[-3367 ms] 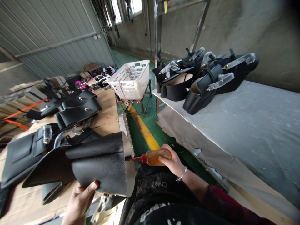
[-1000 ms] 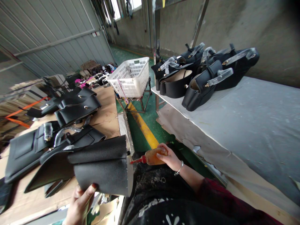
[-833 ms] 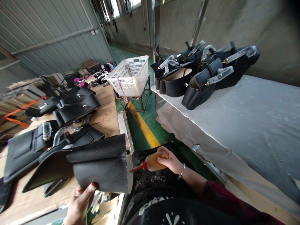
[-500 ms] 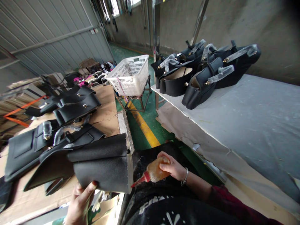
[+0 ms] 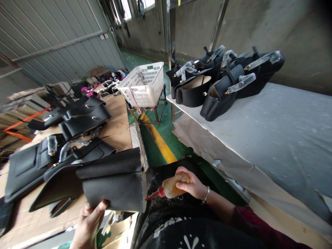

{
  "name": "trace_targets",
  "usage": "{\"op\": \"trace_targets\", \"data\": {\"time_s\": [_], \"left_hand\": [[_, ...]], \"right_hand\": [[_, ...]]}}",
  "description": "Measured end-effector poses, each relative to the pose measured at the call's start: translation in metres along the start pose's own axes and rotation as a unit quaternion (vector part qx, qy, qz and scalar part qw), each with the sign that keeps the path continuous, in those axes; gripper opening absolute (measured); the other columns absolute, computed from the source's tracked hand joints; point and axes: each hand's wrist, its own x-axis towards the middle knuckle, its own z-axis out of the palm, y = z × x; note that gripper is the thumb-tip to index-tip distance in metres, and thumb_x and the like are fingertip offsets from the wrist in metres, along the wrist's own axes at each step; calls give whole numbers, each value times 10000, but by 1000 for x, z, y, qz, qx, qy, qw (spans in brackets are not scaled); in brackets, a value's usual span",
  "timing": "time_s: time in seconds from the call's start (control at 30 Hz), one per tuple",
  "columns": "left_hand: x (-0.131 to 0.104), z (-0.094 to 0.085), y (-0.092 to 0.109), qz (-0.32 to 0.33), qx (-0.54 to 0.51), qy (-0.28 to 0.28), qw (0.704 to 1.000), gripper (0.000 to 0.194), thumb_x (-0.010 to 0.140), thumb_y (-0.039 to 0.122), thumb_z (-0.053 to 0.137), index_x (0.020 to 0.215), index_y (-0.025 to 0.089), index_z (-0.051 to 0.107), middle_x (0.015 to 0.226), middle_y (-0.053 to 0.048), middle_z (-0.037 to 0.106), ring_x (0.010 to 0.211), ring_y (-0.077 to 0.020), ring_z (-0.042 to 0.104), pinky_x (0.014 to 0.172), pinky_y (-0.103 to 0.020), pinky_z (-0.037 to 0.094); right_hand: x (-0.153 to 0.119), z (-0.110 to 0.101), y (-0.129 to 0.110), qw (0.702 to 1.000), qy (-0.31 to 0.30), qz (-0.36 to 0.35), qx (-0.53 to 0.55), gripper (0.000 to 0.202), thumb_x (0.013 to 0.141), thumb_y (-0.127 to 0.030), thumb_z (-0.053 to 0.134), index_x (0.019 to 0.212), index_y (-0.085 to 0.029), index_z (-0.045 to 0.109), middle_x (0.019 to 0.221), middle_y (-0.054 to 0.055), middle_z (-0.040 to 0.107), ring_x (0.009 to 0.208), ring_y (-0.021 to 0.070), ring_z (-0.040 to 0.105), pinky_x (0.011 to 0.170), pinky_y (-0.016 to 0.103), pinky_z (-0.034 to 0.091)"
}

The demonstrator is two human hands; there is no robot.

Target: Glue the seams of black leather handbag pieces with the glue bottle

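Note:
A black leather bag piece [image 5: 114, 188], folded and open at its right edge, juts past the edge of the left table. My left hand [image 5: 89, 221] pinches its lower edge, thumb on the near face and the other fingers partly hidden. In my right hand [image 5: 190, 185] is a glue bottle [image 5: 172, 186] with amber contents and a red nozzle, lying nearly level. The nozzle's tip points left and is at or very close to the piece's pale right edge; I cannot tell whether they touch.
Black bags [image 5: 83, 116] lie on the cardboard-covered left table [image 5: 119, 107]. More black handbags [image 5: 220, 91], handles wrapped in clear plastic, stand on the grey-white right table [image 5: 280, 128]. A white plastic basket [image 5: 142, 86] rests on a metal stand beyond the aisle's yellow line [image 5: 160, 141].
The bottle's nozzle has shifted slightly upward along the bag piece's right edge, with my right hand still around the bottle. My left hand keeps its hold and has barely moved.

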Motion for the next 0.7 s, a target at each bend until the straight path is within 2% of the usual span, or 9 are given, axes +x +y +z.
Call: {"op": "trace_targets", "data": {"time_s": [0.1,0.2,0.3,0.37,0.5,0.63,0.7], "left_hand": [[3,-3,-3,4,-16,-23,1000,388,370,248,951,651,241,683,608,25,714,700,-207,710,752,-232,572],[4,-5,-2,11,-26,-14,999,411,378,242,947,708,254,702,621,33,723,728,-207,720,733,-212,568],[-1,2,4,-1,-18,0,1000,568,341,232,945,873,267,748,624,33,730,809,-253,732,748,-252,584],[-6,10,9,-1,-14,5,1000,652,347,264,946,971,262,758,666,21,750,897,-284,729,805,-282,585],[-13,21,16,12,-6,10,1000,680,407,340,944,1054,256,752,803,5,790,1011,-282,707,886,-269,556],[-4,14,13,-7,11,-6,1000,723,341,381,962,1021,239,762,734,-6,779,859,-272,738,797,-265,584],[1,9,12,-21,21,-23,999,629,363,415,959,939,238,777,709,-17,772,806,-272,741,786,-289,594]], "right_hand": [[2,0,-1,997,51,-37,-38,278,729,-401,755,855,-221,584,747,-14,528,673,168,507,613,304,421],[7,-2,-3,993,92,-58,-53,271,728,-395,752,862,-223,591,756,-11,525,682,176,507,622,311,428],[13,-1,-4,992,106,-53,-48,273,728,-400,747,868,-226,589,752,-10,539,705,186,518,645,316,441],[14,1,-4,993,100,-37,-44,278,725,-400,752,866,-227,586,743,-14,548,707,186,524,660,318,447],[7,4,1,998,60,8,10,333,714,-435,773,866,-224,564,706,-34,536,663,163,513,632,299,437],[-4,7,7,996,4,58,68,402,692,-482,797,881,-218,560,697,-45,546,636,145,514,610,280,417],[-4,8,10,994,30,69,82,427,668,-495,817,879,-219,568,698,-45,557,644,148,529,616,280,426]]}}
